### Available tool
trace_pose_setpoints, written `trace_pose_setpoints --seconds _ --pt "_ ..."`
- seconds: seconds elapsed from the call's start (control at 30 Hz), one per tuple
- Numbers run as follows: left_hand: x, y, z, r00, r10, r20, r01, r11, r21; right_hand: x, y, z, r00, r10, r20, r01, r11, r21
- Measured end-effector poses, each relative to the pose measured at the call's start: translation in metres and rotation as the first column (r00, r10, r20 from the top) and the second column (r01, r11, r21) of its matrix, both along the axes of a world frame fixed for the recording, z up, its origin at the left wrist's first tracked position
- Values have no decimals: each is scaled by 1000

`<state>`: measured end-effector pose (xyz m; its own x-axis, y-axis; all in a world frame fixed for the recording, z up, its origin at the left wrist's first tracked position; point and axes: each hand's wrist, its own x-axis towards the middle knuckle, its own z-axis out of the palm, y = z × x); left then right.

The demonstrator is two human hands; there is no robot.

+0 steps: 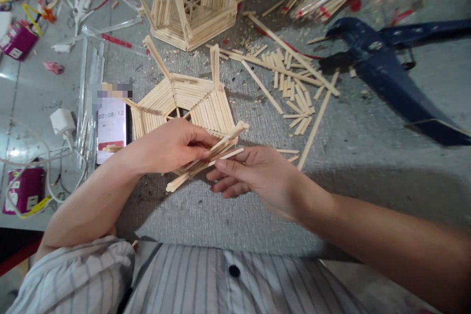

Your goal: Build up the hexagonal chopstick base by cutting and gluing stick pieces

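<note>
My left hand [171, 144] is closed round a bundle of thin wooden sticks [206, 157] that fans out toward the right. My right hand [253, 174] pinches one stick of that bundle between thumb and fingers, just right of the left hand. Both hands hover over the near edge of a flat hexagonal panel of glued sticks [184, 103] lying on the grey mat [235, 216]. Two sticks stand up from the panel's far corners.
A stick-built tower [195, 5] stands at the back. Loose cut sticks [294, 88] lie to the right, beside large blue cutters [390, 73]. A phone showing a timer [111, 127], a white charger [62, 121] with cables and purple boxes sit left.
</note>
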<state>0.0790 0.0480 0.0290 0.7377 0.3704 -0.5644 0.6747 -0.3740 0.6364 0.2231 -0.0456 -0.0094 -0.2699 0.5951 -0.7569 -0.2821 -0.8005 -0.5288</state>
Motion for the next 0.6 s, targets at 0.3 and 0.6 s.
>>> trace_pose_setpoints --seconds 0.3,0.6 --pt "0 -1 3 997 -70 -32 72 996 52 -3 -1 -1 999 35 6 -35 999 8" --pt "-2 3 5 990 -138 -13 138 990 11 -5 2 -1 995 94 45 -95 995 30"
